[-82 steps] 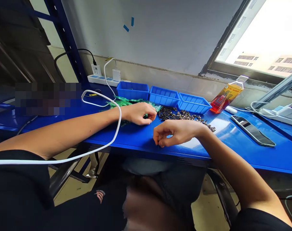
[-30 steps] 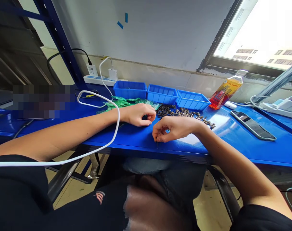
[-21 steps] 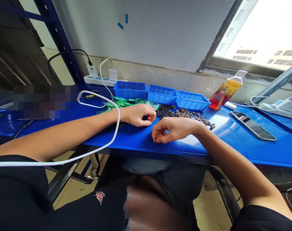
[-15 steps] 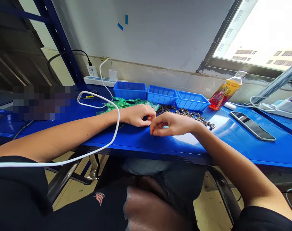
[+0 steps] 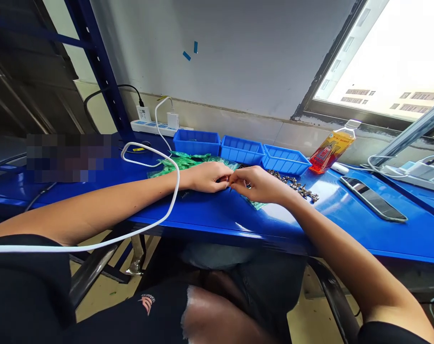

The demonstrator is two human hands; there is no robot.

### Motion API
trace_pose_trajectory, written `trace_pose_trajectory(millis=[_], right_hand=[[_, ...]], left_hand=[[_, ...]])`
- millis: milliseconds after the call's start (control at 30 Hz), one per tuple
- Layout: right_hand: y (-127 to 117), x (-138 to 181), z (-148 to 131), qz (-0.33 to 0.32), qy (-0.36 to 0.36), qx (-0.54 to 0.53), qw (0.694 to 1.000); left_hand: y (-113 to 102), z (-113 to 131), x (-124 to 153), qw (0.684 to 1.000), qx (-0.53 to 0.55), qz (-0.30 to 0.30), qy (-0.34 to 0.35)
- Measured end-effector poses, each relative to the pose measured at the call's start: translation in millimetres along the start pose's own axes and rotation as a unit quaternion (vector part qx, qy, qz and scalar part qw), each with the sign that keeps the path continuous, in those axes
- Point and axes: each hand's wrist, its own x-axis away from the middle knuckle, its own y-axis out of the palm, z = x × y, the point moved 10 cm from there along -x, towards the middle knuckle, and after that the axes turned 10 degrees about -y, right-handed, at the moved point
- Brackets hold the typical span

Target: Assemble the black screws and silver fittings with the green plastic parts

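Currently, both hands meet over the table (image 5: pixel 206 212), fingers curled, tips together or nearly so. Left hand (image 5: pixel 210 177): half-closed; grip contents hidden, cannot tell. Right hand (image 5: pixel 261 185): thumb and forefinger pinched; a small dark speck shows at the tips, too small to identify. Green bags (image 5: pixel 188 161) lie behind the left hand; another green edge shows below the right. Loose screws (image 5: pixel 298 186) sit just beyond the right hand, before the bins (image 5: pixel 286 160).

Technique, as judged: brace wrists on the table, pinch lightly, let one hand steady while the other works. Watch the cable (image 5: pixel 176 191) crossing the left wrist in view; it could snag.
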Motion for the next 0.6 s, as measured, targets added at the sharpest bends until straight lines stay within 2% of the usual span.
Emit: trace_pose_trajectory(millis=[100, 233, 433, 600], right_hand=[[6.6, -1.8, -13.4, -0.02, -0.029, 0.039, 0.999], [13.2, -2.5, -9.6, -0.047, -0.018, 0.043, 0.998], [-14.4, 1.4, 12.5, 0.036, 0.041, 0.058, 0.997], [-17.5, 2.5, 20.7, 0.048, 0.055, 0.049, 0.996]], left_hand=[[0.1, 0.2, -0.6, 1.0, 0.003, 0.005, 0.006], [1.9, -1.5, -1.1, 1.0, 0.001, -0.004, -0.007], [1.4, -2.9, -0.6, 0.999, 0.004, -0.025, -0.034], [-0.7, 0.3, 0.8, 0.999, 0.009, -0.022, -0.03]])
